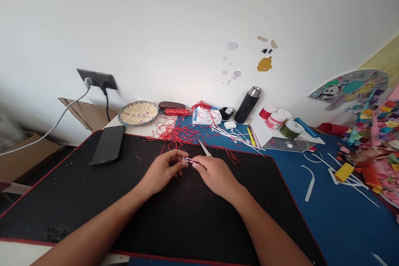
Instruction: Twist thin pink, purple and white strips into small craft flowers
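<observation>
Above the middle of the black mat, my left hand (165, 169) pinches a small knot of white cord (185, 160) between thumb and fingers. My right hand (216, 172) is closed on slim purple tweezers (193, 161), whose tips reach the white knot. The two hands are close together, with only the small knot and the tweezers between them. Just behind my right hand lies a pair of scissors (205, 149); the blades show and the handles are hidden by the hand. Many cut red cords (183, 132) are heaped behind the hands.
A phone (107, 145) rests on the black mat (124, 216) at left. Behind stand a woven basket (138, 114), a red thread spool (177, 112), a black flask (247, 105) and a white box (264, 135) with ribbon rolls. White strips (308, 185) and paper flowers (386, 166) lie right.
</observation>
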{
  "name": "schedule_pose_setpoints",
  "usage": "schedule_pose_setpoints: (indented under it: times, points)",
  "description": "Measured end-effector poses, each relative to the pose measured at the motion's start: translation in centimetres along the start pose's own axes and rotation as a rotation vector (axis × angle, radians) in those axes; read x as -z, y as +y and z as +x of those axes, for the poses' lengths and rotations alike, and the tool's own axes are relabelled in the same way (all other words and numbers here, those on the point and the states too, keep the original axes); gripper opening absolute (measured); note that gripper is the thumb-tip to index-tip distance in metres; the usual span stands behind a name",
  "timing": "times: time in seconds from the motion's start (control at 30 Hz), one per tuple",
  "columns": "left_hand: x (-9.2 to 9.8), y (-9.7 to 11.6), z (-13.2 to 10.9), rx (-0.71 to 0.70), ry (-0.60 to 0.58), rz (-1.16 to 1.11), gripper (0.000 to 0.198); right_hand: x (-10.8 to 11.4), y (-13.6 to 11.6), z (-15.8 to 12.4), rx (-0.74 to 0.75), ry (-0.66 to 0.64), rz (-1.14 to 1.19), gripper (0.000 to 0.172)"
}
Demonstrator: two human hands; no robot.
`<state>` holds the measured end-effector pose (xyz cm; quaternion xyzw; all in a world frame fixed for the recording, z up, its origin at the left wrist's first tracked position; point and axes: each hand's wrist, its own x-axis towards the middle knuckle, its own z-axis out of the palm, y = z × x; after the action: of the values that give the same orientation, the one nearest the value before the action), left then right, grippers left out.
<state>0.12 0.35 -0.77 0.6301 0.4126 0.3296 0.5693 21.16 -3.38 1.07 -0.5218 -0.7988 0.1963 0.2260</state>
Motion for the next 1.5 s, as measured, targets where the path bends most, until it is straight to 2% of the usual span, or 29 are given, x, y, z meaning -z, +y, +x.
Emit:
schedule_pose_setpoints:
  times: [0.2, 0.43, 0.93, 1.17, 1.5]
  points:
    - [0.2, 0.3, 0.1, 0.009, 0.045, -0.095, 0.036, -0.6, 0.3, 0.4, -0.175, 0.136, 0.382, 0.03]
    - [-0.2, 0.4, 0.0, 0.008, 0.006, -0.137, 0.036, -1.2, 0.1, 0.9, -0.242, 0.116, 0.636, 0.022]
    - [-0.8, 0.7, -0.5, 0.011, -0.085, -0.109, 0.035, -1.6, 0.0, 1.0, -0.256, 0.091, 0.648, 0.021]
    - [-0.8, 0.8, -0.6, 0.008, -0.099, -0.171, 0.038, -1.9, 0.5, 1.0, -0.261, 0.12, 0.71, 0.022]
    - [-1.0, 1.0, -0.7, -0.012, -0.062, -0.184, 0.037, -1.3, -0.2, 0.9, -0.304, 0.071, 0.728, 0.024]
